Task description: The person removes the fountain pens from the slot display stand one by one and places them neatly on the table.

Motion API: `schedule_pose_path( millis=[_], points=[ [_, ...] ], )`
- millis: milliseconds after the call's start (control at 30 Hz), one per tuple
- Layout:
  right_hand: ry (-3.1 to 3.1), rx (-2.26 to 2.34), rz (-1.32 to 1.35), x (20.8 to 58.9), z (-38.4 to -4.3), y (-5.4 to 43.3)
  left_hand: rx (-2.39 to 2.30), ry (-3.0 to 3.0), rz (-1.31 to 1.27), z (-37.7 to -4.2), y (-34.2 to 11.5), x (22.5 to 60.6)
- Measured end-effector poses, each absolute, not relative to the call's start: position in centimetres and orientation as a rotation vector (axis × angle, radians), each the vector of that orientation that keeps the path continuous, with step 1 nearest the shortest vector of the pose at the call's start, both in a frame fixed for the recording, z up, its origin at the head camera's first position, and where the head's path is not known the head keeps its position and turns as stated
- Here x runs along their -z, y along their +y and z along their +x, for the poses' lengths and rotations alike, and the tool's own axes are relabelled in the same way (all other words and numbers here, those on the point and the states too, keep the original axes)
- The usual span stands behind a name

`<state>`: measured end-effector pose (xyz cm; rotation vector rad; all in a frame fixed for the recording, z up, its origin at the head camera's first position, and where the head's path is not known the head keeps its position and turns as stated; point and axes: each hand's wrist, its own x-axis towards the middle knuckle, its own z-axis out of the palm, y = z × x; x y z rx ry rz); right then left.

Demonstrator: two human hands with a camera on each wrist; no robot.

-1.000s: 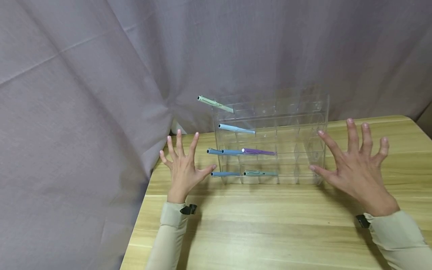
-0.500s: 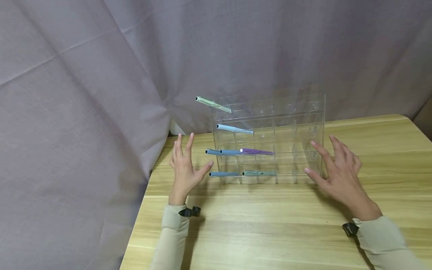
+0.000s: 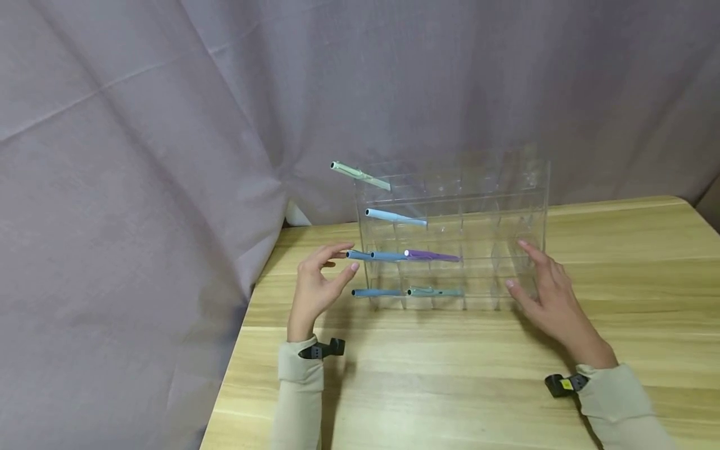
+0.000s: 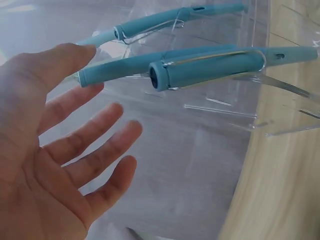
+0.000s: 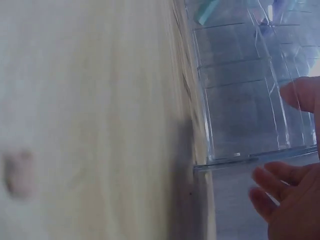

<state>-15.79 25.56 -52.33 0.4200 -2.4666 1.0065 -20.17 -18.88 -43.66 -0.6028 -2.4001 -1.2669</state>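
Note:
A clear acrylic compartment rack (image 3: 478, 203) stands upright on the table, holding several capped pens. A light green pen (image 3: 360, 175) sticks out at its top left, above a light blue pen (image 3: 395, 217). The third row holds two blue pens and a purple pen (image 3: 432, 255); the bottom row holds a blue pen (image 3: 377, 292) and a grey-green pen (image 3: 435, 292). My left hand (image 3: 316, 290) is by the rack's left side, fingers loosely bent around a blue pen's end (image 4: 90, 75), with no firm grip visible. My right hand (image 3: 554, 306) is at the rack's right side, fingers relaxed, thumb in front.
A wooden table (image 3: 439, 381) extends in front and to both sides of the rack. Behind it and along the left hangs a grey-purple curtain (image 3: 169, 156). Black wrist straps with small devices (image 3: 562, 384) sit on both sleeves.
Both hands, spread wide earlier, have relaxed. My right hand has moved left to the rack's right side; my left fingers have bent inward toward the pens. The pens stay in the rack.

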Motion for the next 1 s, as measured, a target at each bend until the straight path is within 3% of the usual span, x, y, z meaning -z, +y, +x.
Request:
schedule_pose_path(
  millis=[600, 1000],
  points=[
    [-2.324, -1.303, 0.215, 54.8, -15.8, 25.0, 1.444, -2.214, -0.57, -20.2, -17.1, 43.4],
    [-2.319, -1.309, 0.187, 54.9, -15.4, 24.9, 1.922, -1.625, -0.32, -19.0, -20.8, 41.6]
  ],
)
